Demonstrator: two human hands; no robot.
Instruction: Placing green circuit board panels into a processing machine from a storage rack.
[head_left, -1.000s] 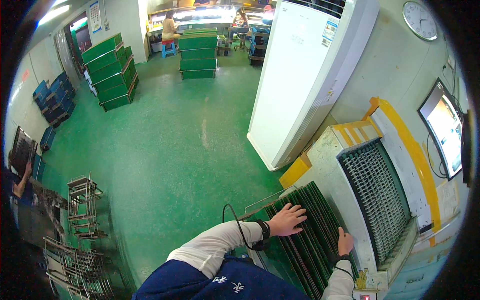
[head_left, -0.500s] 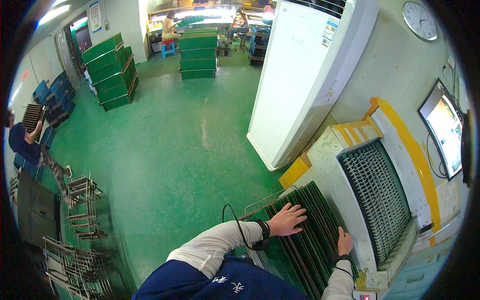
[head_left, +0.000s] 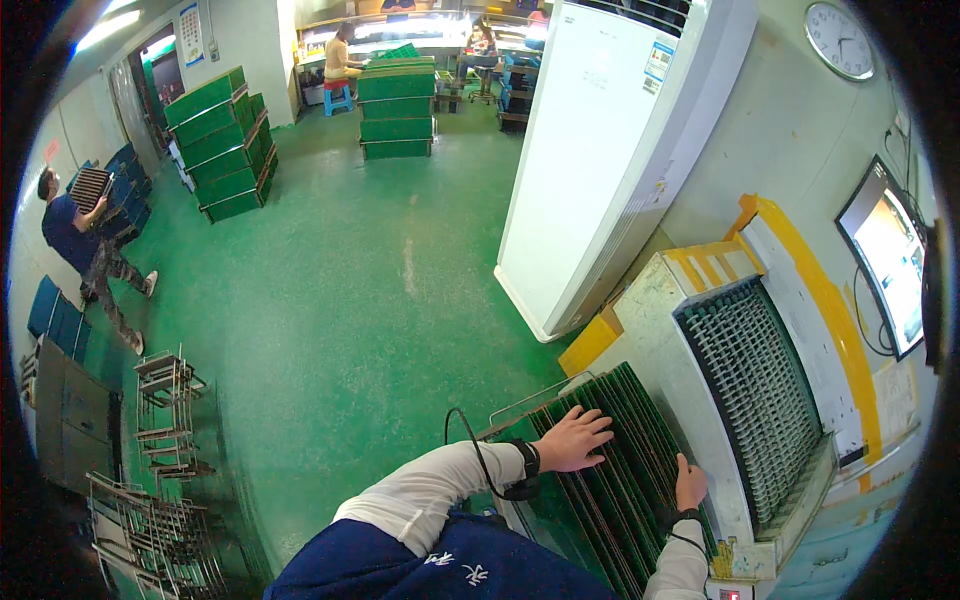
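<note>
A row of thin green boards [head_left: 640, 440] stands on edge, closely spaced, in a wire-framed rack [head_left: 540, 396] in front of me. My left hand [head_left: 577, 438] lies across the boards' top edges, fingers spread. At the row's right side my right hand [head_left: 690, 483] is closed at the edge of an outer board, one finger pointing up; its other fingers are partly hidden. A black cord hangs in a loop from the dark band on my left wrist.
Right of the rack stands a metal machine [head_left: 650, 310] with a roller opening [head_left: 755, 390]. Beyond it rises a tall white air conditioner [head_left: 590, 150]. Wire racks [head_left: 165, 415] stand on the floor at left. Green crates [head_left: 397, 110] are stacked farther back. A person [head_left: 85, 240] carries a slatted rack.
The person at left has walked farther away, carrying the slatted rack toward the blue crates. At the back bench, a green board beside a seated person has shifted. My hands stay in place.
</note>
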